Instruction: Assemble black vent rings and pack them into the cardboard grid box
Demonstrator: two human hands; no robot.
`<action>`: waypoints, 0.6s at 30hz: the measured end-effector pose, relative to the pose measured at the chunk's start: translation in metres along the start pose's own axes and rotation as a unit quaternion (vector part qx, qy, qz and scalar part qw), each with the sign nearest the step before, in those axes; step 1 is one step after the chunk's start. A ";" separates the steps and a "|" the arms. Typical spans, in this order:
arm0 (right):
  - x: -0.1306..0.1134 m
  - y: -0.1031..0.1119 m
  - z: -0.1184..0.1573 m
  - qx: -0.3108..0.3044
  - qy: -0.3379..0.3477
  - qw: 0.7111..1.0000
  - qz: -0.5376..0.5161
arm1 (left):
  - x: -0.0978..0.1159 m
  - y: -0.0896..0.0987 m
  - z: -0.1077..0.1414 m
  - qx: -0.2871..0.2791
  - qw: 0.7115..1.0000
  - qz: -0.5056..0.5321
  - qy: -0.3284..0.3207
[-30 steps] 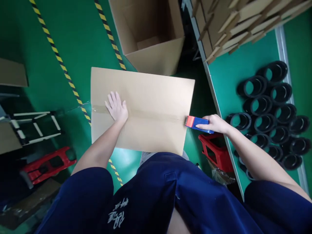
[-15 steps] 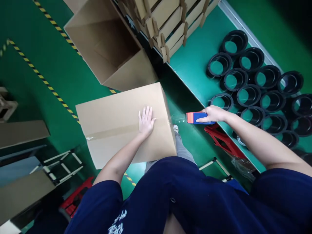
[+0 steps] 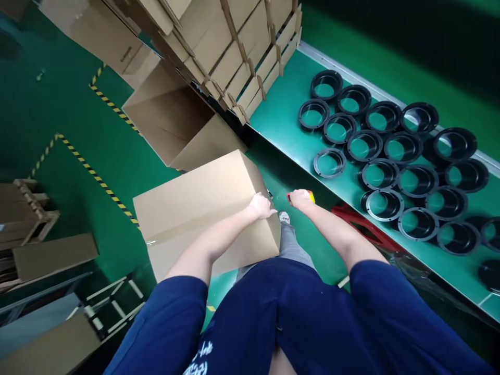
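1. On green floor [image 3: 97,135], left of green bench [image 3: 281,120].
2. Near: carton [image 3: 203,192], left hand [image 3: 262,206] on right edge, grip unclear.
3. Right hand [image 3: 300,198] clenched on tape dispenser [image 3: 312,196], right of carton.
4. Could swivel carton through hard rightward pull, weak left-hand hold.

Tape dispenser [image 3: 312,197] mostly hidden by right grip [image 3: 300,198].

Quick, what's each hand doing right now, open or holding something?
Left hand: on an edge of the cardboard box; open or gripping can't be told.
Right hand: closed around a red-and-yellow tool.
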State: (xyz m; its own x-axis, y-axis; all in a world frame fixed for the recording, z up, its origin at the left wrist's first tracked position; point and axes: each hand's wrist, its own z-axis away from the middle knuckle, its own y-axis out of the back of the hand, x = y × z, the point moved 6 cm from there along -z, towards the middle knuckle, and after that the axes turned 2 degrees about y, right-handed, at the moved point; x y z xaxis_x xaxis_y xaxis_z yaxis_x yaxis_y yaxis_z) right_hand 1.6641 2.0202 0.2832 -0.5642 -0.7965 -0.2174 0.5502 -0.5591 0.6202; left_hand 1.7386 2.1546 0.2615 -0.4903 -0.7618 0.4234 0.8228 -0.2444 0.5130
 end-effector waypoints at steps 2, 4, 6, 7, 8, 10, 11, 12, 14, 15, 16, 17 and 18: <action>0.031 -0.008 0.018 0.013 -0.047 0.999 -0.009 | 0.014 -0.010 -0.015 0.006 0.999 0.025 0.040; 0.064 -0.010 0.043 0.058 -0.082 0.992 -0.075 | 0.030 -0.019 -0.023 0.014 0.997 0.065 0.048; 0.084 -0.012 0.073 0.116 -0.071 0.960 -0.247 | 0.045 -0.024 -0.022 0.018 0.991 0.129 0.039; 0.087 -0.014 0.087 0.137 -0.049 0.924 -0.354 | 0.051 -0.024 -0.019 0.022 0.986 0.164 0.027; 0.086 -0.016 0.100 0.149 -0.024 0.879 -0.452 | 0.055 -0.021 -0.013 0.028 0.980 0.196 0.012; 0.076 -0.019 0.120 0.162 0.008 0.797 -0.581 | 0.059 -0.009 -0.001 0.041 0.955 0.295 -0.019; 0.068 -0.020 0.127 0.169 0.013 0.778 -0.604 | 0.058 -0.001 0.006 0.039 0.930 0.365 -0.031; 0.058 -0.019 0.133 0.177 0.016 0.775 -0.607 | 0.056 0.008 0.013 0.032 0.896 0.441 -0.041; 0.036 -0.016 0.139 0.196 0.022 0.787 -0.584 | 0.048 0.024 0.025 0.013 0.825 0.563 -0.050; 0.025 -0.013 0.140 0.205 0.026 0.794 -0.571 | 0.043 0.031 0.030 0.008 0.802 0.595 -0.051; 0.013 -0.010 0.140 0.214 0.030 0.798 -0.562 | 0.037 0.038 0.034 0.009 0.796 0.603 -0.052; 0.002 -0.007 0.139 0.223 0.033 0.800 -0.556 | 0.030 0.044 0.038 0.015 0.796 0.603 -0.053; -0.010 -0.003 0.137 0.232 0.036 0.800 -0.552 | 0.024 0.049 0.040 0.025 0.798 0.599 -0.055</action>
State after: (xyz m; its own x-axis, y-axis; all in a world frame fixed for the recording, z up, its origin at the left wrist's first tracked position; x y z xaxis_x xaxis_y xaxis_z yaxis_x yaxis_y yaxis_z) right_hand 1.5838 2.0614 0.3865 -0.5036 0.1032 -0.8578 -0.5558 -0.7989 0.2301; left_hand 1.7557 2.1484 0.3268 0.6159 -0.3729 0.6940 0.7089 0.6467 -0.2816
